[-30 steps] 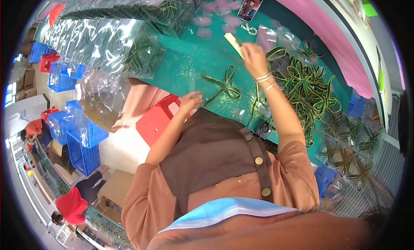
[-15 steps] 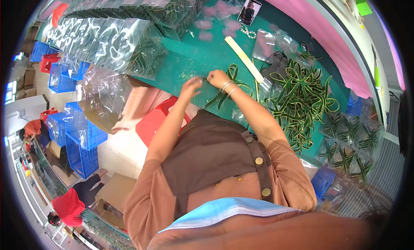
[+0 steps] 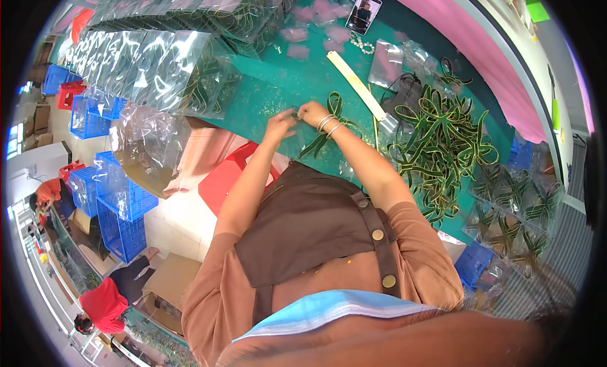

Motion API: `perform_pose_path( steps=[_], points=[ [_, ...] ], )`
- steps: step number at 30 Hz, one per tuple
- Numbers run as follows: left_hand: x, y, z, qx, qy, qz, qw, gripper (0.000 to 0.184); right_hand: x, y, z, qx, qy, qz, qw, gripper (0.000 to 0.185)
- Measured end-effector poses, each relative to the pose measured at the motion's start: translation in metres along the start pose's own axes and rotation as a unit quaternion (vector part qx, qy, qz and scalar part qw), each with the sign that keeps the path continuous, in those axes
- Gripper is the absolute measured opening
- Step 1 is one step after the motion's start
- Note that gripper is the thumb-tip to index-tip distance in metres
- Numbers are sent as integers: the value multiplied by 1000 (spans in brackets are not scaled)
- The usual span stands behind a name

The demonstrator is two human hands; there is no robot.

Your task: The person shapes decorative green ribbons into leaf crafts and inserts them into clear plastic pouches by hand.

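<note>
My right hand (image 3: 311, 114), with bracelets at the wrist, is closed in a pinch on a green ribbon bow with pale yellow edging (image 3: 334, 105). Its loops and tails show on both sides of that wrist; the pinched part is hidden. My left hand (image 3: 279, 128) hovers just left of it, fingers apart and slightly blurred, nothing clear in them. Both are above the green tabletop (image 3: 265, 88). Right of my right forearm lies a big heap of similar edged ribbon pieces (image 3: 442, 145).
Packed clear bags (image 3: 164, 66) stand in rows at upper left. A cream strip (image 3: 355, 85), phone (image 3: 363, 14), beads (image 3: 361, 45) and pink packets (image 3: 297, 35) lie beyond my hands. A red stool (image 3: 231, 177) and blue crates (image 3: 120, 228) are left; two people work farther off.
My right hand has shifted slightly left, with the ribbon still in it. The fingers of my left hand have spread and show more sharply.
</note>
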State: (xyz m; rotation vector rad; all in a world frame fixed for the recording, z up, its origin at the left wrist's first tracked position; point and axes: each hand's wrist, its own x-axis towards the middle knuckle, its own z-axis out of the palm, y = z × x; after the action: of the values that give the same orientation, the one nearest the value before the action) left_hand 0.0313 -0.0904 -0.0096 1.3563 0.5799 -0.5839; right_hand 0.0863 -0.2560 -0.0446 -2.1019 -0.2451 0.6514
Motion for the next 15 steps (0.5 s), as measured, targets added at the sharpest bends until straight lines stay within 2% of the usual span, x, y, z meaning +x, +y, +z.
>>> perform_pose_path(
  steps=[1, 3, 4, 5, 7, 8, 9, 10, 11, 12, 13, 14, 15],
  points=[
    [2, -3, 1, -6, -19, 0, 1000, 57, 0, -3, 6, 2, 1, 2, 1000, 15],
    [6, -5, 3, -10, -38, -4, 999, 56, 2, -14, 22, -128, 111, 23, 985, 20],
    [9, -4, 7, 15, -3, 3, 1000, 56, -2, -19, 28, -83, 150, 32, 985, 22],
    [11, -4, 10, 38, 32, 10, 999, 56, -5, -22, 29, -82, 149, 32, 985, 22],
    [1, -4, 12, 24, 56, 34, 998, 58, -10, -25, 32, -50, 328, -102, 938, 21],
    [-6, -4, 11, 12, 77, 58, 995, 60, -16, -23, 30, -50, 326, -103, 938, 21],
    [-14, -3, 9, 10, 79, 57, 995, 60, -31, -27, 18, -64, 309, -144, 938, 19],
    [-25, -3, 6, 45, 79, 50, 995, 59, -48, -31, 9, -77, 290, -184, 936, 17],
    [-35, -6, 3, 81, 79, 42, 993, 58, -65, -35, 2, -77, 288, -183, 937, 17],
    [-42, -15, 0, 81, 78, 38, 993, 58, -84, -37, -3, -140, 205, -209, 946, 15],
    [-49, -27, -2, 88, 36, 33, 995, 54, -96, -35, -6, -201, 120, -232, 944, 14],
    [-53, -36, -2, 96, -7, 29, 995, 51, -101, -28, -6, -226, 80, -255, 937, 9],
    [-53, -42, -1, 97, -12, 27, 995, 51, -101, -20, -3, -226, 82, -251, 938, 9]
  ],
)
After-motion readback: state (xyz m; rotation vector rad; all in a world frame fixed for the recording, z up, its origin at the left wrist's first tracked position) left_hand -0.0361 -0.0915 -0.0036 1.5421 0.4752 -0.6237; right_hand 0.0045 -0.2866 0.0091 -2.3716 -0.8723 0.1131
